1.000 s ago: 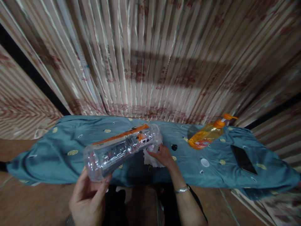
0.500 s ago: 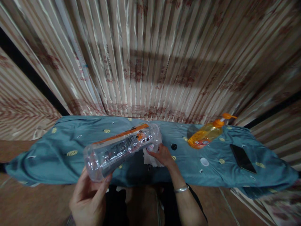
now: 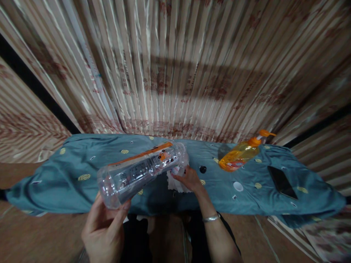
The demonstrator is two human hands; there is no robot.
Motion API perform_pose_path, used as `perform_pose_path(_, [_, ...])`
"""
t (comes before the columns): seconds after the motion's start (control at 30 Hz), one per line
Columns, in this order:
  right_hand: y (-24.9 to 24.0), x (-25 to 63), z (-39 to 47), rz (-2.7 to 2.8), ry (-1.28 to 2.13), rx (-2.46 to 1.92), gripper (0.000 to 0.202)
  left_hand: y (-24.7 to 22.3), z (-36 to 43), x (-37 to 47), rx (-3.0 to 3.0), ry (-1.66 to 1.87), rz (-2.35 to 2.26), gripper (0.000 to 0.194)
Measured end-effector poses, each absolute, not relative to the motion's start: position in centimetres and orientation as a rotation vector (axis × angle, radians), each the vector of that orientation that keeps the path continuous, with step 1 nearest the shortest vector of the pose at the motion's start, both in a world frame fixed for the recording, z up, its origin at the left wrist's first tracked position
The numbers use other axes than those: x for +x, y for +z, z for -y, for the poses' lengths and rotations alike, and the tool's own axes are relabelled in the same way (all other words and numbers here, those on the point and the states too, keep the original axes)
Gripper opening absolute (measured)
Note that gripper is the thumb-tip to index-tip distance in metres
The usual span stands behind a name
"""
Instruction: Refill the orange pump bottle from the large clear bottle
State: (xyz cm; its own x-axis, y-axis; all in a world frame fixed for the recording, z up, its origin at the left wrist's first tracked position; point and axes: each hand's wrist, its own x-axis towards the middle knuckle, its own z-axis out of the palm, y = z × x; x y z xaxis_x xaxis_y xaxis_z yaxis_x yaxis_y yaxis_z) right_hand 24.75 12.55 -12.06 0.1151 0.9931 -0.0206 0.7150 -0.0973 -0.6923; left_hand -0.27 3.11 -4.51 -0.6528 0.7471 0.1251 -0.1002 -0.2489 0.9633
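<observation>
A large clear plastic bottle [image 3: 139, 171] with an orange-edged label slants above the cloth-covered table. My left hand [image 3: 105, 226] grips its near, lower left end between thumb and fingers. At the far right end my right hand [image 3: 189, 179] is closed on a white tissue [image 3: 175, 183] with a wavy edge. The tissue reaches up against the underside of that end, and part of it is hidden by the bottle and fingers. A small black cap [image 3: 203, 169] lies just right of my right hand.
A pump bottle of orange liquid [image 3: 240, 155] leans or stands farther right. Beyond a white disc [image 3: 238, 186], a dark phone [image 3: 282, 182] lies on the teal patterned cloth [image 3: 109, 146]. A pleated curtain [image 3: 175, 73] hangs behind the table.
The bottle appears slightly rolled, with more of its orange label picture showing. Both hands keep nearly the same places, and the things on the table have not moved.
</observation>
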Motion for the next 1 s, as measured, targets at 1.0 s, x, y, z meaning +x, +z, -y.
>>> perform_pose_path(1.0, [-12.0,24.66,-12.69,1.659,0.621,-1.895,0.045,-4.28,-3.15,-0.24,0.796,1.959,-1.409,0.065])
